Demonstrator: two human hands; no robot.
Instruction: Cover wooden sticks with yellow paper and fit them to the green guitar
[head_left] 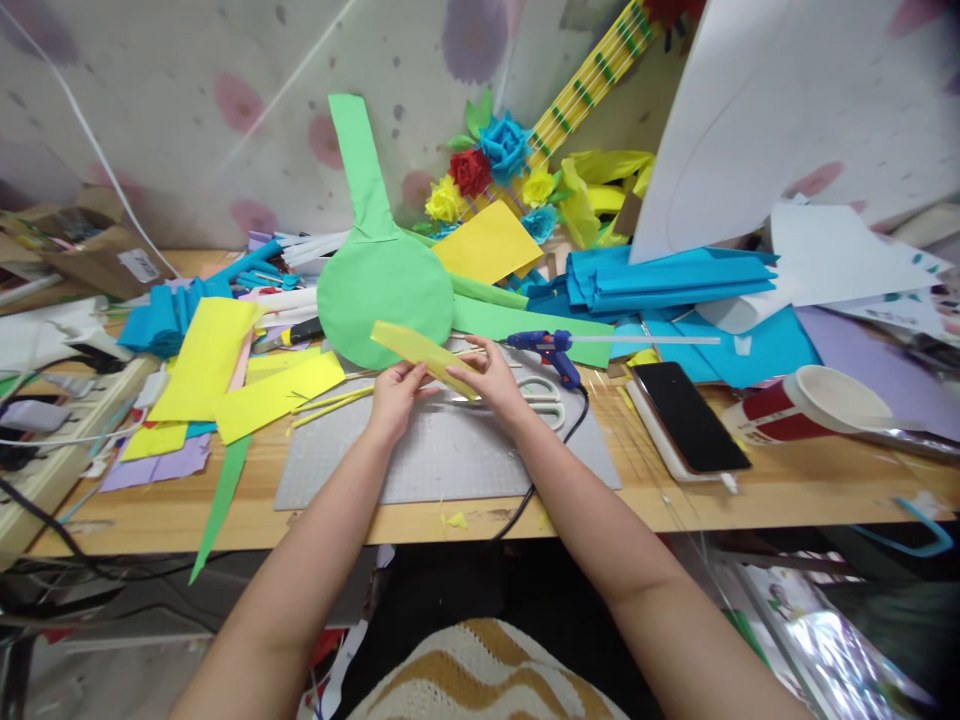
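Note:
A strip of yellow crepe paper (409, 345) is held between my two hands above the grey cutting mat (442, 470). My left hand (400, 395) pinches its lower edge, while my right hand (491, 378) grips its right end. Under and beside my right hand lie scissors (546, 400) with pale handles, partly hidden. Just behind them rests a blue hot glue gun (551, 350) with a glue stick poking out of its back. A green paper-covered disc (382, 295) with a long upright strip stands behind my left hand. Thin yellow-wrapped sticks (330, 403) lie left of that hand.
Yellow paper sheets (210, 360) and a power strip (82, 440) are at left. A smartphone (690, 415) and a paper cup (810, 405) stand at right. Blue crepe paper (660, 280) and paper flowers (502, 145) fill the back. The glue gun's cord crosses the mat.

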